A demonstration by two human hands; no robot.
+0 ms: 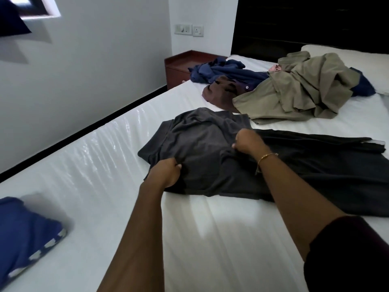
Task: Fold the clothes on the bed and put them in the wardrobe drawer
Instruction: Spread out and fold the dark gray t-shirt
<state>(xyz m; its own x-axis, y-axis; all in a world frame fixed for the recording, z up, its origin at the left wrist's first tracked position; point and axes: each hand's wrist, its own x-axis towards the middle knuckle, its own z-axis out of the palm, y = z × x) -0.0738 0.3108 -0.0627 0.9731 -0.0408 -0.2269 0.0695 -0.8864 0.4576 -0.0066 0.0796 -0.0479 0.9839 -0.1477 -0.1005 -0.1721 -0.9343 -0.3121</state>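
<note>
A dark grey garment [202, 142] lies spread across the middle of the white bed [101, 157], partly over a black garment [324, 163] that stretches to the right. My left hand [168, 172] pinches a fold of the grey fabric at its near edge. My right hand [247, 141], with a thin bangle on the wrist, grips the same grey fabric further back. Behind them lie unfolded clothes: a khaki piece [294, 91], a brown one [219, 94] and a navy one [223, 71].
A blue cloth with a patterned edge [23, 234] lies at the bed's near left corner. A brown bedside table [183, 66] stands by the wall. A white pillow [345, 53] rests against the dark headboard [294, 24].
</note>
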